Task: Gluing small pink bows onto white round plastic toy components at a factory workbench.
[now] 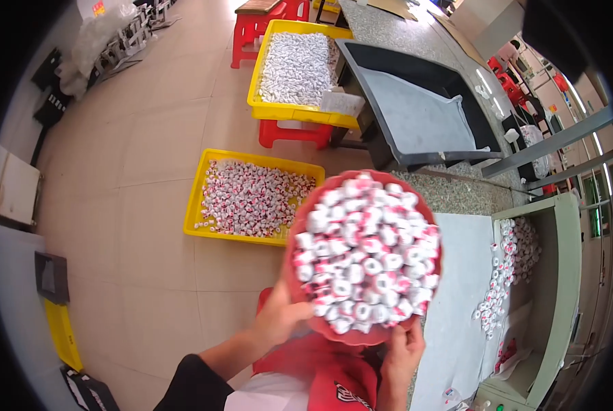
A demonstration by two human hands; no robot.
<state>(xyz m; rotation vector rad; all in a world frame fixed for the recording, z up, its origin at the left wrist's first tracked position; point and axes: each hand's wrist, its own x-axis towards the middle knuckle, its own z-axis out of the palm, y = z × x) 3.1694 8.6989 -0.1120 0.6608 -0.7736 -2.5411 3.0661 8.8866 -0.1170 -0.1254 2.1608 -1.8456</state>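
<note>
As both hands hold it up in front of the body, a round red bowl (356,336) with a scalloped rim fills the middle of the view, just beyond the worktop's near edge. It is heaped with small white pieces (368,257) splashed with pink, many showing a round hole; they are slightly blurred, so they may be little rolls or rings. The left hand (284,314) grips the bowl's lower left side, thumb at the rim, other fingers mostly hidden. The right hand (404,349) pinches the lower right rim between thumb and fingers. Left of the bowl, a yellow tray (241,237) on the floor holds a broad layer of similar pink-and-white pieces; the bowl hides its right corner. Farther off, a second yellow tray (299,113), raised on a red stool (293,135), is full of white pieces. Beside it, a black bin (416,159) lined with a grey sheet (423,109) rests at the edge of the speckled worktop (467,195). At right, more pieces (502,281) lie scattered on a pale sheet (450,274) and inside the opening of a pale green metal housing (567,260).
</note>
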